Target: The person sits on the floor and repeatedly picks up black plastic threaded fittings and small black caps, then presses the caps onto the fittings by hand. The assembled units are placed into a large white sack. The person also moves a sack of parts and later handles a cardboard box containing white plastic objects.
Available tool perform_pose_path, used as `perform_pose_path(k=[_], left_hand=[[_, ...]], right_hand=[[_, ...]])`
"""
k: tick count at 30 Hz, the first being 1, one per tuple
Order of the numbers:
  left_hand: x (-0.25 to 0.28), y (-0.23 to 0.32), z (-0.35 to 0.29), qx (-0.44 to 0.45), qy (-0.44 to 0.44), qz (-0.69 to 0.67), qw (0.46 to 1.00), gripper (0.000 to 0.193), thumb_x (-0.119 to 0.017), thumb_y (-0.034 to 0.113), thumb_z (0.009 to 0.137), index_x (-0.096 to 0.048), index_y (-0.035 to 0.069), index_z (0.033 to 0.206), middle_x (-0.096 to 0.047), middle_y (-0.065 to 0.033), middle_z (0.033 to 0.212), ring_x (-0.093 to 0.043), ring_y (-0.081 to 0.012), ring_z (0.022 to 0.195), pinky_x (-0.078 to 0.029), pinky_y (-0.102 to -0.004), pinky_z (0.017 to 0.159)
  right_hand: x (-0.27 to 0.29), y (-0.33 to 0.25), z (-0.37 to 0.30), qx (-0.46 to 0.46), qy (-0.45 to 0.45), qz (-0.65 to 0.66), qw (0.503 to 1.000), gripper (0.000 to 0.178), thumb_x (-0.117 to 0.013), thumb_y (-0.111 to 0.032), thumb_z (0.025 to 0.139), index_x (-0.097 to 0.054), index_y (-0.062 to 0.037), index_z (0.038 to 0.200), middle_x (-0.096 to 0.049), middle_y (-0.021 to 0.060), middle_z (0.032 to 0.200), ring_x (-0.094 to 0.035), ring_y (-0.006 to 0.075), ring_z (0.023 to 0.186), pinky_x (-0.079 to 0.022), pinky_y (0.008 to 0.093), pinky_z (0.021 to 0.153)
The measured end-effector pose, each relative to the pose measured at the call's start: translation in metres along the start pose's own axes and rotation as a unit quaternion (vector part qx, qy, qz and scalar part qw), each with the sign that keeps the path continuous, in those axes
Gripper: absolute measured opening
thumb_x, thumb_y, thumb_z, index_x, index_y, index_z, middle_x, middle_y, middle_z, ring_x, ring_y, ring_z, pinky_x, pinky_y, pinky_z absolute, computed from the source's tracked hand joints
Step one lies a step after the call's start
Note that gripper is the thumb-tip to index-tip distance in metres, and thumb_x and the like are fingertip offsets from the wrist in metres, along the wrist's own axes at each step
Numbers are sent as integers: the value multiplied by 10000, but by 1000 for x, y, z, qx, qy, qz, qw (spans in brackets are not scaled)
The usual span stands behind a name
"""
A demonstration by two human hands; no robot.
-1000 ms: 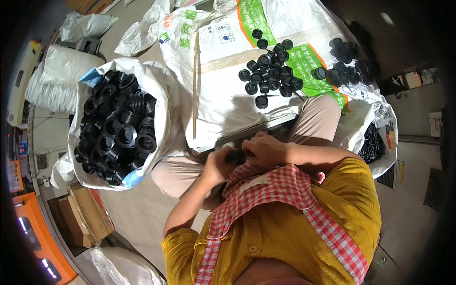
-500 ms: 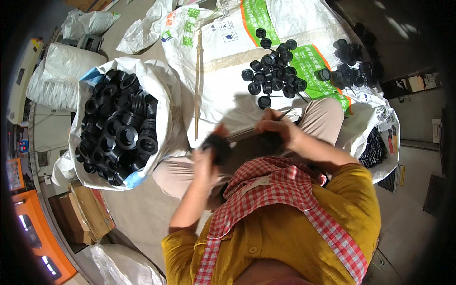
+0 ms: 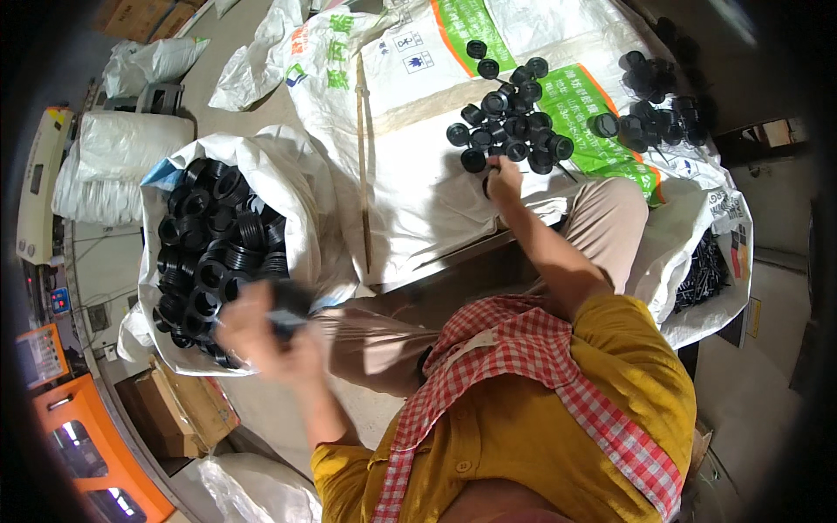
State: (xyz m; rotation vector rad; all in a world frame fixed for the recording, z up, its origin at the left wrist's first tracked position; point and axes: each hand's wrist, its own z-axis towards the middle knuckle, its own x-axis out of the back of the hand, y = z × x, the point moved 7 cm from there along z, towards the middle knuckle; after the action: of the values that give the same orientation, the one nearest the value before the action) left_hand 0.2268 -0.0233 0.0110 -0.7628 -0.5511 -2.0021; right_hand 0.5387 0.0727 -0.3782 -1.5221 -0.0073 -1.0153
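Note:
At the near edge of a white bag's mouth, my left hand is smeared by motion. Its fingers are closed around a black round plastic part, too blurred to tell in detail. My right hand reaches forward to the near side of a pile of black plastic caps on the white sheet. Its fingers curl over a black cap, largely hidden by the hand. Beside my left hand, the white bag is full of black threaded rings.
The printed white woven sheet spreads ahead, a thin wooden stick lying on it. More black caps sit at the far right. A bag beside my right knee holds thin black pieces. Cardboard boxes stand lower left.
My hands have moved apart from in front of my lap. The left has gone left to the bag of rings with a black part; the right has moved forward to the pile of caps.

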Motion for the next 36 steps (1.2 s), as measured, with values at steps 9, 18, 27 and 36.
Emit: perform_pose_path(k=[9,18,27,36], left_hand=[[61,-275,-11,373,-76,-44,924,551,-654,204,861,-442,-53,1300,-473,-168,1317,-483,-258,1152,-367,-337,980],[-56,-39,-5,348,-77,-305,883,343,-602,175,874,-564,-48,1132,-639,-119,983,-626,-188,847,-498,-300,785],[-183,34,-120,569,-176,-696,401,359,-494,19,824,-464,-6,1181,-582,-211,1069,-637,-292,905,-583,-373,722],[-168,50,-173,572,-193,-713,357,394,-497,170,863,-487,25,1228,-590,-133,1074,-583,-242,994,-513,-343,783]], right_hand=[[-61,69,28,-76,-148,-70,984,185,-550,-149,840,-648,-168,995,-578,133,1064,-524,353,1027,-431,427,876],[21,-87,-23,195,-89,157,964,54,-556,-37,755,-544,-41,807,-546,153,805,-524,352,842,-418,406,772],[151,-213,-101,429,-178,218,858,420,-638,-64,752,-508,-66,1151,-521,114,1165,-471,297,1134,-405,428,915],[123,-198,-136,322,-512,86,791,311,-616,-109,824,-467,-44,1090,-556,150,1031,-521,346,1030,-440,432,828]])
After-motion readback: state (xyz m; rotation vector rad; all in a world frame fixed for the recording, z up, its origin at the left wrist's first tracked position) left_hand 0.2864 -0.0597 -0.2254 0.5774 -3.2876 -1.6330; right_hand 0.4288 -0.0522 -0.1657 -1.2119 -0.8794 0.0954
